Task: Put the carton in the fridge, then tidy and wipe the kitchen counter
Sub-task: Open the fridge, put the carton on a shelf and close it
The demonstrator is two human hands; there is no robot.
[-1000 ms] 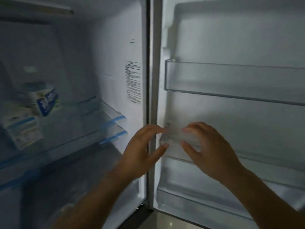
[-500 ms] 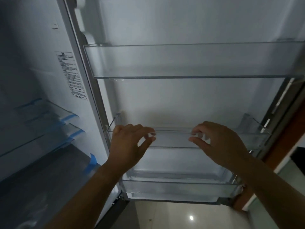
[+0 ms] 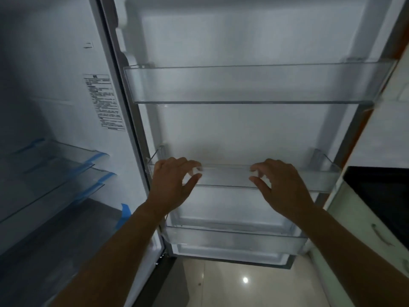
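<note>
The fridge stands open, its door (image 3: 243, 134) facing me with three clear bins on it. My left hand (image 3: 170, 185) and my right hand (image 3: 281, 187) both grip the front wall of the middle door bin (image 3: 225, 176): fingers curl over its top rim and thumbs press its front face. The bin holds nothing that I can see. No carton shows in this view.
Another clear bin (image 3: 243, 85) hangs above and a lower bin (image 3: 232, 240) below. Glass shelves (image 3: 55, 165) with blue tape (image 3: 125, 212) sit inside the fridge at left. A dark panel (image 3: 380, 196) and a cabinet handle (image 3: 381, 234) lie at right, over a glossy tiled floor (image 3: 243, 282).
My view has swung right from the fridge interior to the door, and the cartons on the inner shelf have left the frame. Both hands have spread apart along the middle bin.
</note>
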